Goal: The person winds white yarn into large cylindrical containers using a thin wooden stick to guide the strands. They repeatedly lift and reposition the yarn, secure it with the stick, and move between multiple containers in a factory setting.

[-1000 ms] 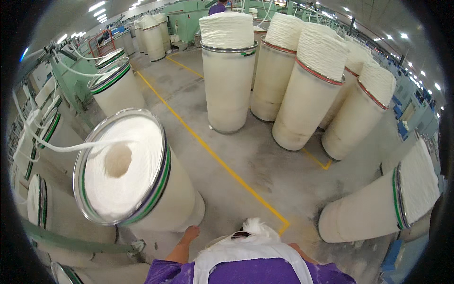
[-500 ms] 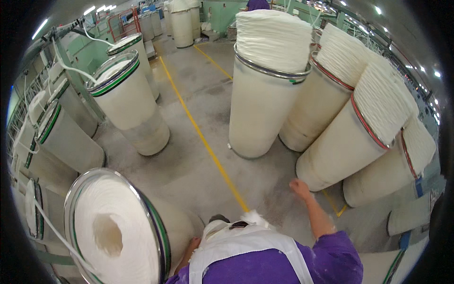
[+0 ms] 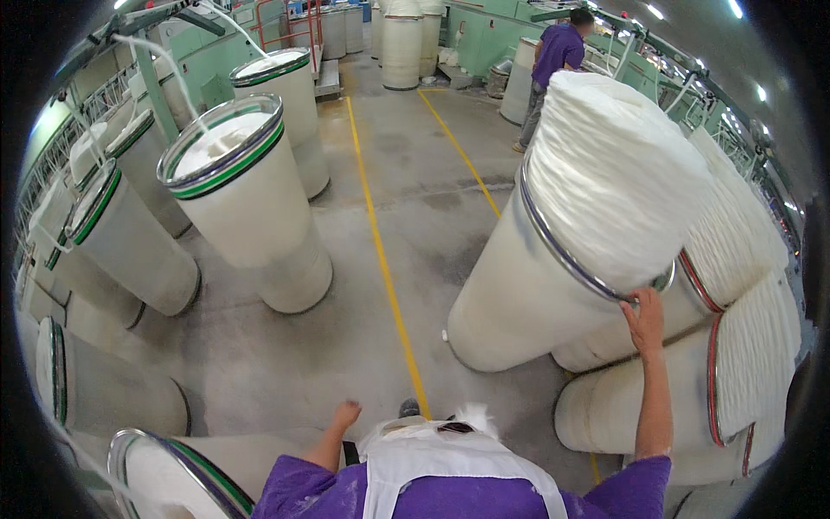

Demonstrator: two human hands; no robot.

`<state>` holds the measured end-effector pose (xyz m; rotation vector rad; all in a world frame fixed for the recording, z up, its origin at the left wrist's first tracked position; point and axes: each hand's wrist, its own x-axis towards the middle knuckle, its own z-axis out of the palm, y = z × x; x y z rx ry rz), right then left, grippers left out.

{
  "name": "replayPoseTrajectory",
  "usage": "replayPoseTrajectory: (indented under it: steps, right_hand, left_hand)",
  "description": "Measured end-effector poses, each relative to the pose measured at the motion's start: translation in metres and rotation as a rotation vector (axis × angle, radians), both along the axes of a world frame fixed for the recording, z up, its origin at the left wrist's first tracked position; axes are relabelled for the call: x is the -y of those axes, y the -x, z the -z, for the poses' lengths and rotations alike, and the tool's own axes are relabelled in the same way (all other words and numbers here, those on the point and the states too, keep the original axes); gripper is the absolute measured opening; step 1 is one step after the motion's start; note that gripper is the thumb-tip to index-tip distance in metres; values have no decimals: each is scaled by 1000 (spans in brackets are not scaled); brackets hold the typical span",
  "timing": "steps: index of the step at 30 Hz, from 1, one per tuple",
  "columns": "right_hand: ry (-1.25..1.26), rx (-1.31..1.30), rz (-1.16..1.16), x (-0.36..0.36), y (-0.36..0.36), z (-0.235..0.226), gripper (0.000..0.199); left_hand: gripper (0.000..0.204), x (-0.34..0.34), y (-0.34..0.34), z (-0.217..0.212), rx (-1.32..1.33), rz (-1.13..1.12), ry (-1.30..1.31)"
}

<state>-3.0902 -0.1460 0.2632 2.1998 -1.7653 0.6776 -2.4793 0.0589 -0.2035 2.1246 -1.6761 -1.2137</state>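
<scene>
The tall can [image 3: 510,285] stands to the right of the long yellow line [image 3: 375,225], leaning in our view, with coiled white fibre [image 3: 614,164] heaped well above its metal rim [image 3: 543,227]. Our right hand [image 3: 644,322], on that same side of the line, has its fingers bent over the rim and is clamped on it, as far as we can see. Half a second ago this hand was in the open, low beside the cans; now it has contact, so the tall can is the one we are handling. Our left hand [image 3: 347,413] has come away from the nearest can [image 3: 251,454], left of the line, and touches nothing we can see; we cannot tell how far its fingers are closed.

Farther out, the red-rimmed cans [image 3: 635,406] crowd to the right of the line, and a green-banded can [image 3: 251,225] stands to its left. A co-worker [image 3: 553,65], right of the line's far end, now shows more fully.

The fibre hides much of the rim's far side, our palm's grip is turned from us, and the nearest can is cut off below.
</scene>
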Motion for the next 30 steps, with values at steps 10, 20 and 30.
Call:
replayPoseTrajectory:
  steps: [10,20,30]
  right_hand:
    - [-57,-66,0,47,13,32,50]
    - [-172,46,-52,98,-168,14,42]
    - [-581,-239,-471,123,-124,3,36]
  left_hand:
    - [37,358,231,-376,-430,641,1061]
    - [38,455,246,-453,39,1272,879]
    - [40,510,61,-463,160,1104,945]
